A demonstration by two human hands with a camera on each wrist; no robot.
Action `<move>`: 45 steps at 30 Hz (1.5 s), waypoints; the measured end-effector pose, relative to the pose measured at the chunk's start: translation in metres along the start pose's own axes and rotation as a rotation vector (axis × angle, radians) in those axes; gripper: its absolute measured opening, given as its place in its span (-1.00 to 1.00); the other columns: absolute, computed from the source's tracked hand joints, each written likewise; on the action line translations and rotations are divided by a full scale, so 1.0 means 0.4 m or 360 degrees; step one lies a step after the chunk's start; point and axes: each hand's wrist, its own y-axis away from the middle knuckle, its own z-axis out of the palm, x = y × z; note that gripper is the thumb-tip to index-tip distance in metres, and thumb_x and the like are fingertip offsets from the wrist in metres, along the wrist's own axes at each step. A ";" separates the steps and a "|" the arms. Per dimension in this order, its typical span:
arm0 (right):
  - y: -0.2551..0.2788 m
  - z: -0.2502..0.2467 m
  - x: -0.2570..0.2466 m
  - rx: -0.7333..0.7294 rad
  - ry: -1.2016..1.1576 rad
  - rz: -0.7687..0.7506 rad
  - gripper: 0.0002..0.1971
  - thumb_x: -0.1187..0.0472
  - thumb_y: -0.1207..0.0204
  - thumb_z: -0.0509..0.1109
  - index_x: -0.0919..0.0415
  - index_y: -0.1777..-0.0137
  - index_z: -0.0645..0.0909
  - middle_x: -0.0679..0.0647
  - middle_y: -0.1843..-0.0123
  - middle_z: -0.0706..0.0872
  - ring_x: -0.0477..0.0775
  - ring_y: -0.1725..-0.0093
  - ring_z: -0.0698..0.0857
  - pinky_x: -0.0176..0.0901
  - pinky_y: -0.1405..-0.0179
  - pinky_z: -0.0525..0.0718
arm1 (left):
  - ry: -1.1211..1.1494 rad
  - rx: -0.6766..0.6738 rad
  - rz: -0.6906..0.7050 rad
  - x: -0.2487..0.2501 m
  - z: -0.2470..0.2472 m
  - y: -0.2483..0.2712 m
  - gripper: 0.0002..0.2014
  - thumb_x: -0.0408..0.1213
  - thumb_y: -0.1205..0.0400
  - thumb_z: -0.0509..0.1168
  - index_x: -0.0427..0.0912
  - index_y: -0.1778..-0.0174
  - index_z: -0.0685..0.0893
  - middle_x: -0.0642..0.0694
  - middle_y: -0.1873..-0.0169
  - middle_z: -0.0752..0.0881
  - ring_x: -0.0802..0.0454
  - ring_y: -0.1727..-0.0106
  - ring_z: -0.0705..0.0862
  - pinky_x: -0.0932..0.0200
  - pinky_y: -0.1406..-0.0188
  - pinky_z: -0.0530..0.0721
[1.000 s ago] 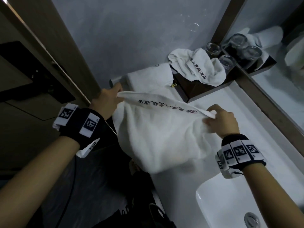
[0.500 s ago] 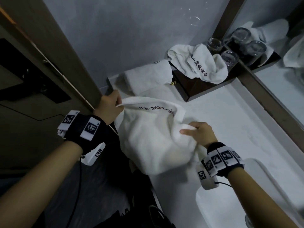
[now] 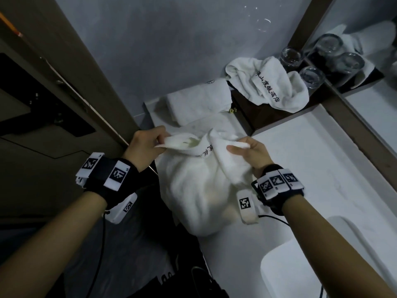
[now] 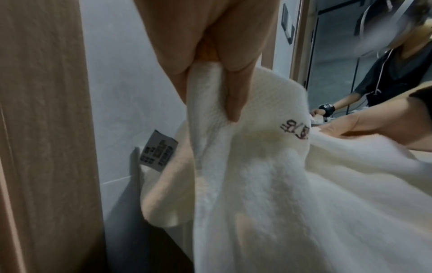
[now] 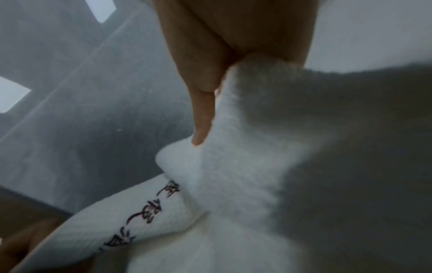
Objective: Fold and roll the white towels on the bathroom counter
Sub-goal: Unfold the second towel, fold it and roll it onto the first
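Note:
A white towel (image 3: 199, 190) with dark embroidered characters hangs between both hands over the counter's left end. My left hand (image 3: 148, 145) pinches its top left corner between thumb and fingers (image 4: 233, 96). My right hand (image 3: 247, 149) pinches the other top corner, brought close to the left hand, so the towel (image 5: 245, 166) sags doubled below. A folded white towel (image 3: 199, 102) lies on the counter by the wall. A crumpled white towel (image 3: 272, 87) with lettering lies on the dark wooden tray.
The white counter (image 3: 311, 168) runs to the right, with a sink basin (image 3: 300, 272) at the lower right. Glass tumblers (image 3: 311, 77) stand on the dark tray (image 3: 257, 112) against the mirror (image 3: 365, 50). A wooden door frame (image 3: 75, 78) bounds the left side.
My right hand has carried its towel corner leftward to meet the left hand, so the spread top edge has closed into a fold. The left hand stayed roughly in place.

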 end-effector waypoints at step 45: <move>0.213 0.013 -0.112 0.0019 0.0273 -0.0898 -0.66 0.32 -0.41 0.48 0.05 0.07 0.35 0.05 0.03 0.56 -0.16 0.04 0.56 -0.27 0.01 0.51 | 0.1041 -0.0091 0.0152 0.232 0.126 -0.003 -0.69 -0.46 -0.57 0.30 0.12 0.06 0.68 0.05 0.16 0.75 0.38 0.14 0.70 0.48 0.00 0.62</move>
